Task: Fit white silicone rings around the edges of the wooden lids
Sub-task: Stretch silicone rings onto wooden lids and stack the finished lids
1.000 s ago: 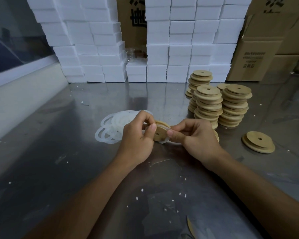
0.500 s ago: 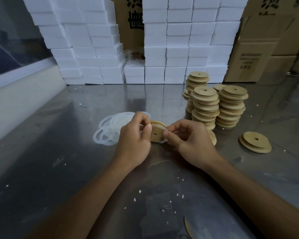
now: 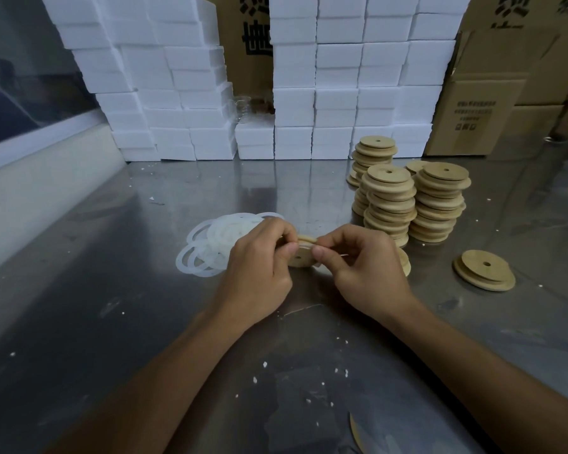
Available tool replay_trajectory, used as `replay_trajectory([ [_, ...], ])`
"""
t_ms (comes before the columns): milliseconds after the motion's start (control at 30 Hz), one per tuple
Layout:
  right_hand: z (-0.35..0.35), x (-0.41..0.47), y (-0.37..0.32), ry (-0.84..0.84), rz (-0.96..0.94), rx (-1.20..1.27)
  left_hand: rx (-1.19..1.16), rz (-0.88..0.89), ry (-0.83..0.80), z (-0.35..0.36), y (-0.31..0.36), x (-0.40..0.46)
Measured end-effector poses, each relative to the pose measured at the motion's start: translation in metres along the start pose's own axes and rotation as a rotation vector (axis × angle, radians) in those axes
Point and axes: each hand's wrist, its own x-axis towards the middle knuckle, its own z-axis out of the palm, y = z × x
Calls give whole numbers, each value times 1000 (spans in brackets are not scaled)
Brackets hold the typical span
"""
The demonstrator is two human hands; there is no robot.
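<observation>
Both hands pinch one lid (image 3: 301,257) just above the tabletop (image 3: 112,290): left hand (image 3: 259,267) and right hand (image 3: 364,270) grip opposite edges. Rings (image 3: 210,247) lie just left; lid stacks (image 3: 407,204) stand right.

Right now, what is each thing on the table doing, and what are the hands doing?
Left hand: pinches the held lid's left edge.
Right hand: pinches its right edge.
Held wooden lid: tilted, between both hands.
Silicone rings: loose overlapping pile, flat on the table.
Stacked lids: upright uneven stacks.
Pair of lids: lying flat, apart, on the right.
Foam blocks: stacked high behind.
</observation>
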Motion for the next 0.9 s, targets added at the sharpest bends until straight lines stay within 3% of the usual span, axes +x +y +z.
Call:
replay_trajectory([
  [633, 0, -1, 1, -16, 31, 80, -164, -181, 30, -1, -2, 0],
  [800, 0, -1, 2, -73, 35, 97, -310, -328, 46, 0, -5, 0],
  [900, 1, -1, 2, -10, 49, 97, -327, -371, 17, -2, -7, 1],
])
